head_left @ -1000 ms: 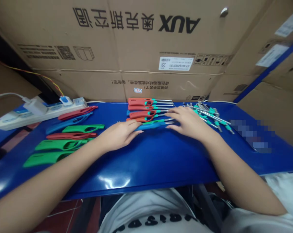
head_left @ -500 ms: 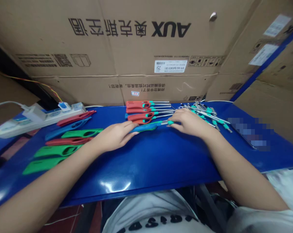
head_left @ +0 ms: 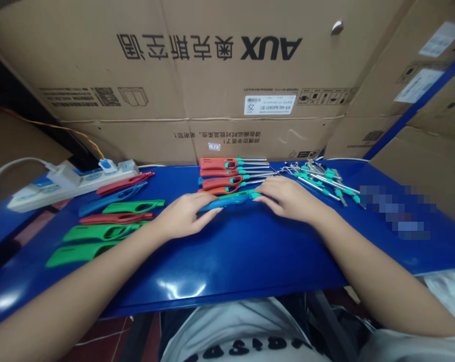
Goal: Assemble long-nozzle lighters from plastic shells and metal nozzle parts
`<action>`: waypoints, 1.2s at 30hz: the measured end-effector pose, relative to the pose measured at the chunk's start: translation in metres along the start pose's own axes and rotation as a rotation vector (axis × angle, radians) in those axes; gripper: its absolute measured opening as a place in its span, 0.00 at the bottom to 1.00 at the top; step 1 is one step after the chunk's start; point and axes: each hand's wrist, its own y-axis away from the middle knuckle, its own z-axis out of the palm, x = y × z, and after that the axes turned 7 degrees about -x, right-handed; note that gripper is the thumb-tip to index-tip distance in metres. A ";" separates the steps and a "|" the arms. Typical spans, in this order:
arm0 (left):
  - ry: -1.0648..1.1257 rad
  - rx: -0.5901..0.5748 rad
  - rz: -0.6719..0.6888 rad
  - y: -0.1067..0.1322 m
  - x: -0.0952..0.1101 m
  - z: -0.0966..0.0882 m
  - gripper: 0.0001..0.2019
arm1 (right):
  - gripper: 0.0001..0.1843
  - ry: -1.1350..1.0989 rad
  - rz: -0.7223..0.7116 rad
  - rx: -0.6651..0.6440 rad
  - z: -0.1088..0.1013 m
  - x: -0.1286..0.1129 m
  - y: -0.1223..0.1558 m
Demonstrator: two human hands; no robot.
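Both my hands hold a blue long-nosed utility lighter [head_left: 231, 201] lying across the blue table's middle. My left hand [head_left: 185, 216] grips its handle end, and my right hand [head_left: 288, 198] sits over its teal and metal end, hiding the tip. Just beyond them lie several red lighters with teal collars and steel nozzles [head_left: 231, 173]. Loose steel nozzles with teal collars [head_left: 321, 183] are heaped to the right of my right hand. Left of my left hand lie red, blue and green plastic handle shells, including a green one [head_left: 133, 206].
The blue table [head_left: 227, 266] has a glossy top with a front edge close to my body. A white power strip [head_left: 72, 185] with plugs stands at its far left. Large cardboard boxes [head_left: 174, 85] rise behind it. A blurred patch [head_left: 395, 211] covers part of the table's right side.
My hands have closed in on the blue lighter, and my right hand now covers the teal and metal end that showed earlier. The view has shifted slightly.
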 end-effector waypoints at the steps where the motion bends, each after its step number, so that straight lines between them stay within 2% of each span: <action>1: 0.041 0.040 -0.021 0.000 0.002 0.002 0.13 | 0.16 0.005 -0.031 0.032 0.002 0.000 0.000; 4: 0.158 0.101 -0.089 0.000 0.006 0.011 0.13 | 0.16 0.016 -0.121 0.083 0.008 -0.002 -0.002; 8: 0.249 0.020 -0.104 0.000 0.003 0.020 0.17 | 0.15 0.005 -0.160 0.058 0.017 -0.003 -0.001; 12: 0.208 -0.069 -0.069 0.000 0.000 0.019 0.17 | 0.16 -0.001 -0.141 -0.014 0.026 -0.002 0.001; 15: 0.110 -0.164 -0.058 -0.001 0.001 0.015 0.18 | 0.15 -0.059 -0.086 -0.124 0.031 -0.002 0.001; 19: -0.082 -0.288 -0.056 -0.003 0.009 0.011 0.20 | 0.08 -0.204 0.087 -0.253 0.027 -0.005 -0.001; 22: -0.172 -0.314 -0.042 -0.002 0.014 0.011 0.20 | 0.12 -0.295 0.177 -0.320 0.021 -0.006 -0.001; 26: -0.226 -0.271 -0.042 -0.002 0.016 0.008 0.21 | 0.14 -0.412 0.201 -0.345 0.016 -0.001 0.000; 29: -0.249 -0.167 -0.083 -0.003 0.013 0.005 0.21 | 0.15 -0.492 0.160 -0.256 0.015 0.011 0.001; 32: -0.270 -0.058 -0.162 -0.004 0.007 0.002 0.19 | 0.12 -0.342 0.207 -0.103 0.018 0.024 0.001; 36: -0.291 -0.018 -0.350 -0.007 -0.008 -0.002 0.17 | 0.16 -0.067 0.302 -0.092 0.025 0.041 -0.008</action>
